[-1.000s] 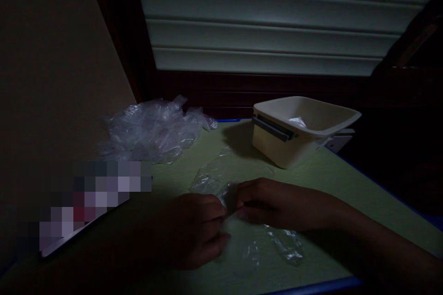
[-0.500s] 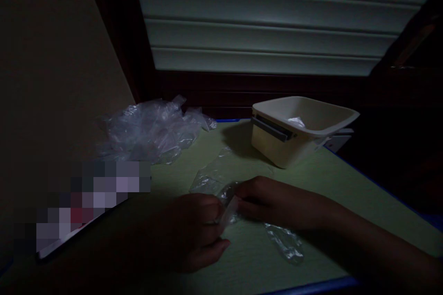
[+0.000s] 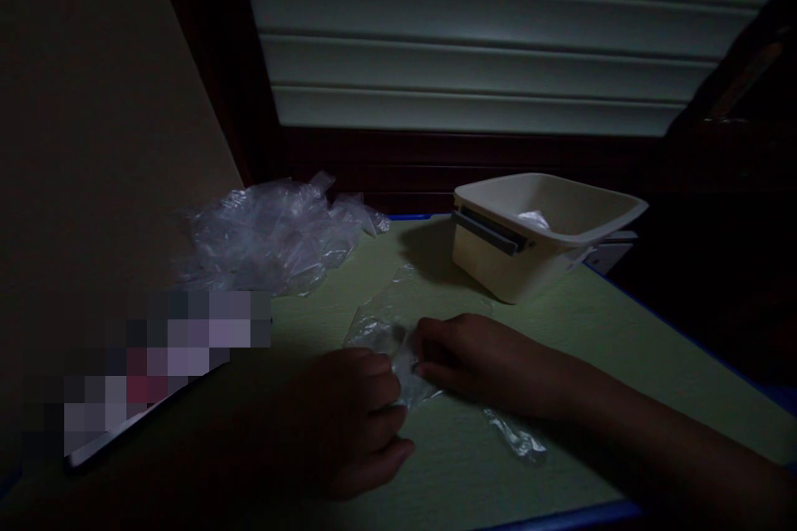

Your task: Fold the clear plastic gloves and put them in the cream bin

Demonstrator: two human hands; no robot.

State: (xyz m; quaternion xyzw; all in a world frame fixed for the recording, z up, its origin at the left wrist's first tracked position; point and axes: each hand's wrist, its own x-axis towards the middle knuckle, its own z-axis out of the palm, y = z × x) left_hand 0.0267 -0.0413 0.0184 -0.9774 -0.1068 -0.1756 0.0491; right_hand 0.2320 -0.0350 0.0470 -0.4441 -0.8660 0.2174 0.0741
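A: Hands count?
B: Two, left and right, over the middle of the table point(image 3: 448, 477), toward its near edge.

A: Right hand point(image 3: 464, 353)?
B: Nearly closed. Thumb and index pinch one edge of a clear film point(image 3: 408, 377). Rest of the fingers curled in.

A: Left hand point(image 3: 361, 423)?
B: Half curled, knuckles up, thumb toward the near edge and a little apart from the fingers. Film runs right next to the fingertips; can't tell if they grip it.

A: Where's the film exactly?
B: Mid-table, between the hands, spreading flat toward the far edge. One shiny strip point(image 3: 516, 436) lies below the right wrist, nearer the near edge. Separate piece or not, can't tell.

A: Farther out?
B: One heap of clear plastic point(image 3: 267, 236), far left corner. Many pieces, overlapped, uncountable. One pixelated flat item point(image 3: 180, 348) along the left edge, in front of the heap; can't read what it is.

A: Other side?
B: One cream bin point(image 3: 482, 265), upright at the far right corner, one grey handle point(image 3: 489, 232) showing. One crumpled shiny bit point(image 3: 534, 221) visible inside.

A: Behind?
B: One pale slatted panel point(image 3: 479, 58) past the far edge, four bands in view.
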